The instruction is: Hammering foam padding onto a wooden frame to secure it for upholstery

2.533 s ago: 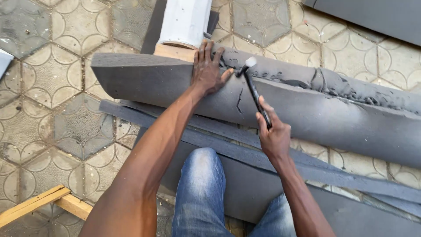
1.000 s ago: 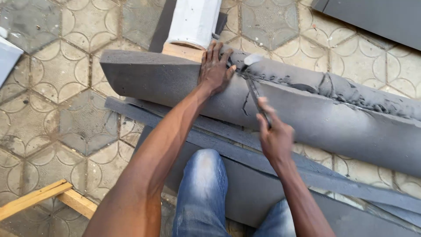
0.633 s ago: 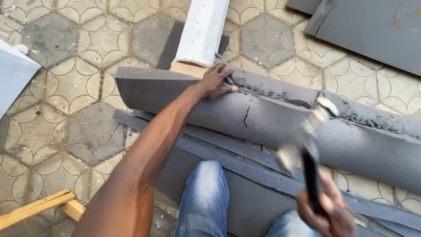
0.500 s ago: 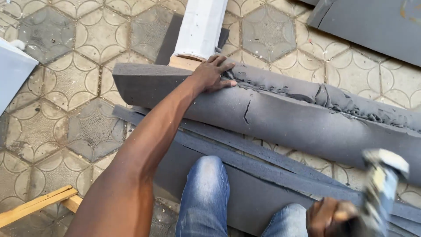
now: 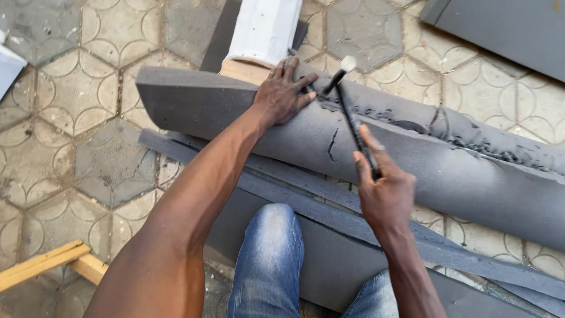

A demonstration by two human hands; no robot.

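Observation:
A long grey foam-covered curved piece [image 5: 412,165] lies across the paved ground in front of my knees. My left hand [image 5: 282,94] presses flat on its upper left part, fingers spread by the torn seam. My right hand [image 5: 382,191] grips the dark handle of a hammer [image 5: 350,112]. The hammer's pale head [image 5: 347,63] sits at the seam just right of my left fingers. A short crack [image 5: 331,144] shows in the foam below the hammer.
A white block on a wooden base [image 5: 262,35] stands behind the foam piece. Grey strips [image 5: 471,259] and a grey sheet lie under it. More grey sheet [image 5: 506,29] lies top right. Wooden slats [image 5: 47,265] lie bottom left on hexagonal paving.
My right hand swung the hammer back toward my body and down to the right, then brought it forward again onto the seam. The left hand stayed pressed on the foam.

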